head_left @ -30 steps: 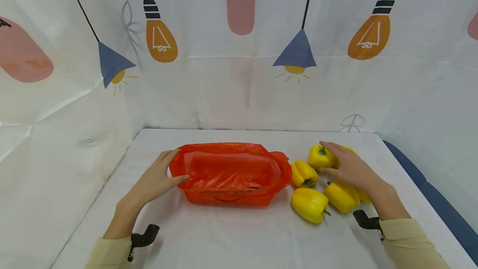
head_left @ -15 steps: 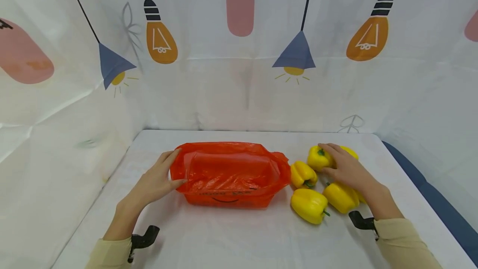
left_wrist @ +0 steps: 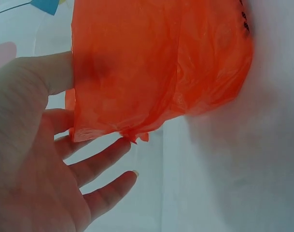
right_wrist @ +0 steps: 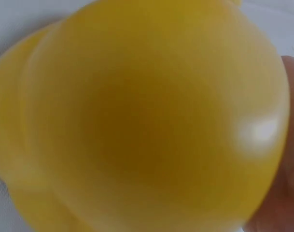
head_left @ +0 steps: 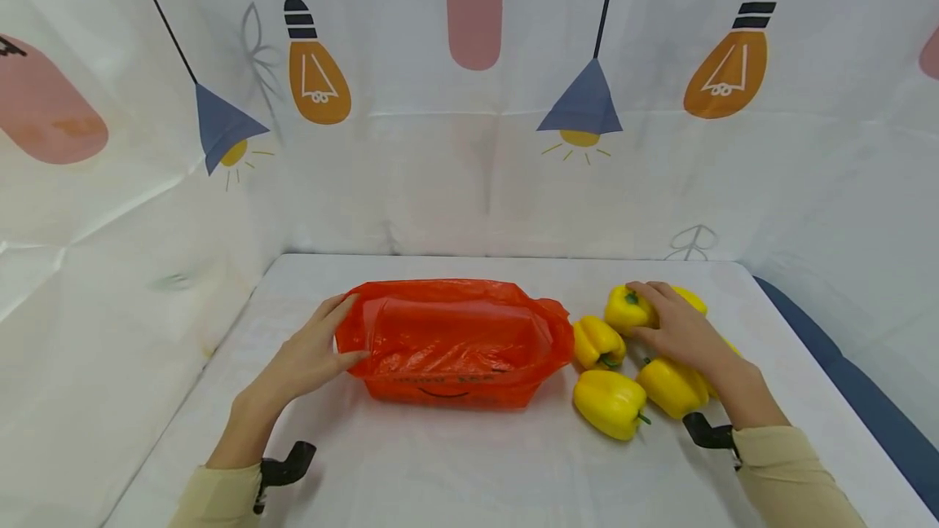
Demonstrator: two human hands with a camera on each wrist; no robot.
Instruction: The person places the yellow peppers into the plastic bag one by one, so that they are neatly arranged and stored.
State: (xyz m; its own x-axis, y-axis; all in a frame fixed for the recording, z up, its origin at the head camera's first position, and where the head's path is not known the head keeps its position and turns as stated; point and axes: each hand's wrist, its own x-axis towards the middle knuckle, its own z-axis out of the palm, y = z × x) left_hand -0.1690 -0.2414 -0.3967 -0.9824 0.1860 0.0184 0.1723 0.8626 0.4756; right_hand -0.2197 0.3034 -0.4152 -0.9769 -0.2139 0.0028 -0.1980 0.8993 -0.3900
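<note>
In the head view an orange-red plastic bag (head_left: 455, 341) lies on the white table, its mouth spread wide. My left hand (head_left: 311, 353) is at the bag's left end, thumb and fingers spread at the mouth. The left wrist view shows the thumb (left_wrist: 57, 72) passing behind the film, while several other fingers extend outside, fairly straight. On the right, my right hand (head_left: 682, 328) holds a yellow bell pepper (head_left: 623, 310) between thumb and fingers, partly covering it. A yellow pepper (right_wrist: 151, 116) fills the right wrist view, hiding most of the hand (right_wrist: 282, 193).
Other yellow bell peppers lie close around the right hand: one (head_left: 597, 342) against the bag's right end, one (head_left: 609, 403) nearer the front, another (head_left: 671, 385) below the hand. A white curtain (head_left: 411, 186) with printed lamps hangs behind the table (head_left: 440, 471).
My right hand has shifted slightly left and settled over the back pepper. The left hand stays at the bag's mouth, and the bag barely moves.
</note>
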